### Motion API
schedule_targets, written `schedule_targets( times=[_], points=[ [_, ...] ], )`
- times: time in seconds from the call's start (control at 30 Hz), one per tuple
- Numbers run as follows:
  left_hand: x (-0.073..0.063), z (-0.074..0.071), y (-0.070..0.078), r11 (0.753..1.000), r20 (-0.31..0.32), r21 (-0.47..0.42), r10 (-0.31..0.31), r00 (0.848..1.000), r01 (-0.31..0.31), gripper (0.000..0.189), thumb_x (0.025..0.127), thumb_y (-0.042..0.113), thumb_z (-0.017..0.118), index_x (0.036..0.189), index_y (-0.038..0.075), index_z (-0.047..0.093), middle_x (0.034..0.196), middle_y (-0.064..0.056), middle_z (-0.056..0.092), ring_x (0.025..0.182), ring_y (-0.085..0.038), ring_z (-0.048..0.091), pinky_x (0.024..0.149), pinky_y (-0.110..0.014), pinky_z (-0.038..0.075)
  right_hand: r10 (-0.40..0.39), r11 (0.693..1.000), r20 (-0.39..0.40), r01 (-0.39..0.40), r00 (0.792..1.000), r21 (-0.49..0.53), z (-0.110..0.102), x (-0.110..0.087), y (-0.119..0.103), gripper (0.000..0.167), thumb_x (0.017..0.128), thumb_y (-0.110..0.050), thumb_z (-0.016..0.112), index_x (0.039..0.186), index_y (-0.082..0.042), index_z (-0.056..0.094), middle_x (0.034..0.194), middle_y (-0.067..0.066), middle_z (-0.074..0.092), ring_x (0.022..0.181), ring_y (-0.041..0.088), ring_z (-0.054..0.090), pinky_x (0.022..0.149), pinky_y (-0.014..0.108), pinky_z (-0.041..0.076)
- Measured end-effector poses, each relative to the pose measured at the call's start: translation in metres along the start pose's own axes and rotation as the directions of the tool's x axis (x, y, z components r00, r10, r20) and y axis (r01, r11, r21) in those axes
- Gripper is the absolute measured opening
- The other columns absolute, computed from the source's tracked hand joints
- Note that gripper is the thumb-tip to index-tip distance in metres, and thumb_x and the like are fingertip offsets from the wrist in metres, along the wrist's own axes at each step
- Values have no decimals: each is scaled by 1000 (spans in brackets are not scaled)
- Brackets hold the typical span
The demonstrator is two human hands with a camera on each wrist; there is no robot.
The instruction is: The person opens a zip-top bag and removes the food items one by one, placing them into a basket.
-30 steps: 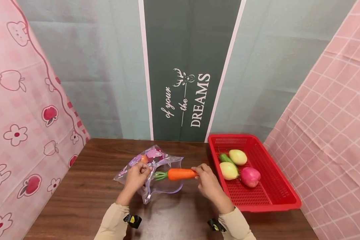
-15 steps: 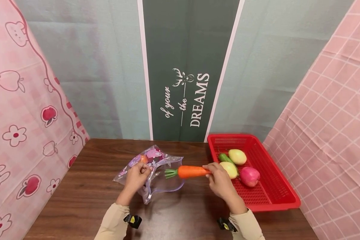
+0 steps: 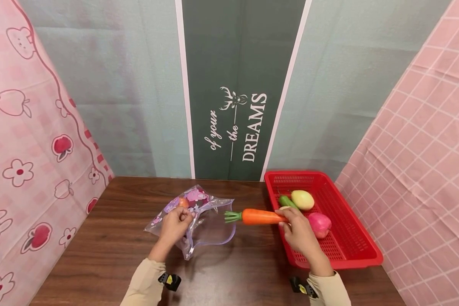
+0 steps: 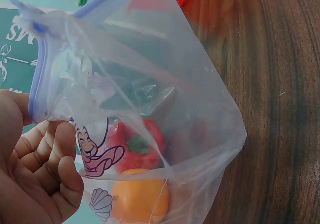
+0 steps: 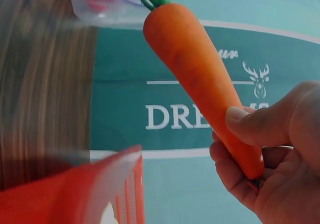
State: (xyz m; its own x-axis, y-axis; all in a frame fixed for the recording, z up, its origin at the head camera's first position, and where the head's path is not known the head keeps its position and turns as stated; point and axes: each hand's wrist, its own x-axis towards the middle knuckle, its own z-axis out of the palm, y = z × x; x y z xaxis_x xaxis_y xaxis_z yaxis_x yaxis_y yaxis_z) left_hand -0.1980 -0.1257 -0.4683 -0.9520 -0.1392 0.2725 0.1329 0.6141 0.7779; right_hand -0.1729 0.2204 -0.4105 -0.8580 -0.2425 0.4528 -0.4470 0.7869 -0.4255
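An orange carrot point(image 3: 261, 216) with a green top is held by its narrow end in my right hand point(image 3: 301, 231), over the left rim of the red basket point(image 3: 361, 223). The right wrist view shows the thumb point(image 5: 250, 121) across the carrot, with fingers curled behind it. My left hand point(image 3: 174, 225) pinches the lip of a clear plastic bag point(image 3: 214, 227) with a lilac edge and printed cartoon figures. Through the bag in the left wrist view I see a red bell pepper point(image 4: 137, 144) and an orange round item point(image 4: 141, 196).
Inside the basket lie a green cucumber-like vegetable point(image 3: 287, 202), a pale yellow oval fruit point(image 3: 303, 199) and a pink fruit point(image 3: 319, 224); another yellow one is mostly behind my right hand. The brown table point(image 3: 229, 276) meets a curtain backdrop point(image 3: 153, 127).
My right hand has moved to the right with the carrot, whose green top has come out of the bag's mouth. My left hand and the bag have stayed nearly still.
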Motion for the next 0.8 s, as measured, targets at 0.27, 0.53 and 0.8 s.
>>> schedule_targets(
  times=[0.27,0.53,0.8],
  points=[
    [0,0,0,1000,-4,-6,12,1000,-12,18,79,18,72,69,13,58,57,8,44,55,-12,44,53,-30,35,-10,999,2,10,1000,30,-16,-8,18,36,70,13,72,103,3,63,100,11,59,82,23,58,71,44,49],
    [-1,1,0,1000,-12,-5,15,1000,-15,17,79,17,72,68,13,58,56,9,44,54,-12,43,52,-29,34,11,1000,-10,-11,1000,16,-32,-18,41,35,72,12,71,104,1,64,99,9,60,79,20,53,65,37,45],
    [-1,1,1,1000,-10,2,13,1000,-13,17,79,17,71,69,13,58,56,9,44,53,-11,43,51,-29,34,66,998,-19,-65,998,3,-42,-31,67,36,71,10,72,105,-1,65,99,7,61,79,18,52,61,27,45]
  ],
)
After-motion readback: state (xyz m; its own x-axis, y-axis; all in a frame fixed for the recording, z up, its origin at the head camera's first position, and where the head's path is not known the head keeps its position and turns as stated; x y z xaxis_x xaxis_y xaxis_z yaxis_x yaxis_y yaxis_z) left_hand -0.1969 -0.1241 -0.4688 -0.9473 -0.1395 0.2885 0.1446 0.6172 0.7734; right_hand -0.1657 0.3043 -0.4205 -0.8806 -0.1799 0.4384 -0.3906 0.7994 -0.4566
